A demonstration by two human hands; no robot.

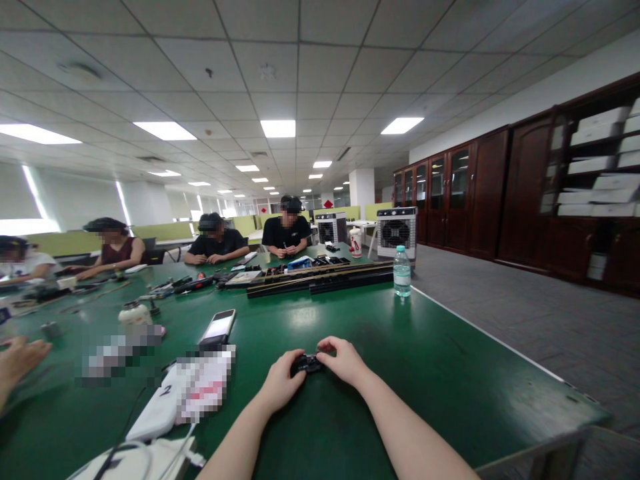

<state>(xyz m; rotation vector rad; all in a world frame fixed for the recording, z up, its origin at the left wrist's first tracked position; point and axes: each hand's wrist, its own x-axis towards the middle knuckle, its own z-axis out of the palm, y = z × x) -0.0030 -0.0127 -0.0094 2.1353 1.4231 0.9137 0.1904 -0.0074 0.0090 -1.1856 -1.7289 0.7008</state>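
A small black part [309, 363], too small for me to tell its kind, lies low over the green table between my two hands. My left hand [285, 375] grips its left end, fingers curled around it. At its right end, my right hand [341, 358] has thumb and fingers closed on the same part. Some of the part is hidden behind my fingers. I cannot tell whether it rests on the tabletop or is held just above it.
Left of my hands lie a phone [220, 327], a white power bank [156, 407] and cables. Long black bars [320, 280] and a water bottle [401, 272] stand farther back on the green table [450, 373]. A co-worker's hand [23, 360] is at far left; several people sit opposite.
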